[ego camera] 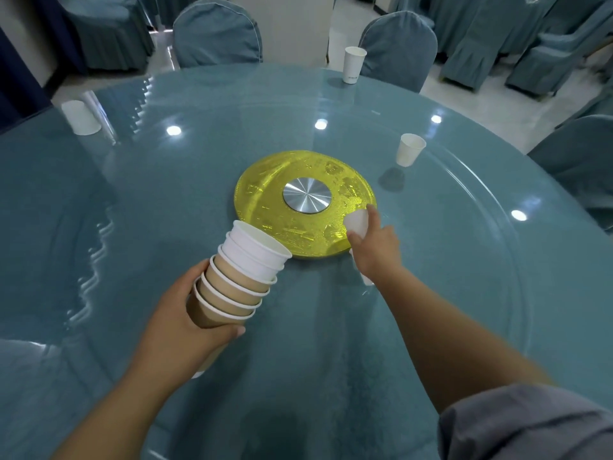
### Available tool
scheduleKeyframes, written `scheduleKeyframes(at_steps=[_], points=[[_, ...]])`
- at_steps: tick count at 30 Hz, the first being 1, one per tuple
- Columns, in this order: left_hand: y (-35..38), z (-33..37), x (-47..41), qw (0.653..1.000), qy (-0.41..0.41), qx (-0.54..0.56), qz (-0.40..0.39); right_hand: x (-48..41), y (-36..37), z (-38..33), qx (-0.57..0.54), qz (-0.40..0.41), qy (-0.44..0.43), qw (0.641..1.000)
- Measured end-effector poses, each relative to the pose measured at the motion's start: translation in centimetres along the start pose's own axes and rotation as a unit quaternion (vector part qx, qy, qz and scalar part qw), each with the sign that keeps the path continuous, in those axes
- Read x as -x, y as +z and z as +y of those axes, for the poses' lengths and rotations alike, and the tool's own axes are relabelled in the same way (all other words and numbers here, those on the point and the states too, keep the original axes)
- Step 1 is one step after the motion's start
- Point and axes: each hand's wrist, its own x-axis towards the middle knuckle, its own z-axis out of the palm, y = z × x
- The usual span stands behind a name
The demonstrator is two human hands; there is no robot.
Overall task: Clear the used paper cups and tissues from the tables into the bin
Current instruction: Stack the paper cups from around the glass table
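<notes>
Tabletop [431, 293] — cup [356, 222] in right hand [376, 250]

We see through one wide-angle camera worn on the head, facing forward and tilted down across the round glass-topped desk [464, 277]. Both forearms enter from the bottom edge; the left hand [169, 327] gripping its cup stack [245, 270] and the right hand [376, 252] pinching a white cup [356, 222] are nearest us. The yellow turntable [265, 207] sits mid-frame, and covered chairs [215, 34] bend along the far top edge.
</notes>
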Motion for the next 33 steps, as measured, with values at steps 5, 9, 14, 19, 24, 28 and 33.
scheduleKeyframes(at_steps=[5, 9, 14, 19, 24, 28, 33], points=[[0.2, 0.1, 0.6, 1.000, -0.006, 0.006, 0.001, 2.1, 0.3, 0.5, 0.007, 0.014, -0.035, 0.999], [0.2, 0.8, 1.4, 1.000, -0.002, 0.004, -0.009, 4.4, 0.2, 0.6, -0.022, 0.031, -0.012, 0.999], [-0.2, 1.3, 2.6, 1.000, 0.002, 0.015, -0.018, 8.0, -0.1, 0.6, -0.048, 0.026, -0.003, 0.998], [-0.4, 1.6, 4.0, 0.999, 0.009, 0.022, -0.025, 11.8, -0.3, 1.0, -0.067, 0.038, 0.012, 0.997], [-0.4, 1.8, 5.3, 0.999, 0.011, 0.027, -0.033, 14.9, -2.0, 1.8, -0.049, 0.023, 0.029, 0.998], [-0.3, 2.2, 6.2, 0.999, 0.011, 0.020, -0.039, 16.6, -3.3, 2.9, -0.086, 0.053, 0.016, 0.995], [-0.1, 2.8, 7.1, 0.999, 0.013, 0.021, -0.049, 19.1, -3.9, 4.6, -0.125, 0.071, 0.034, 0.989]])
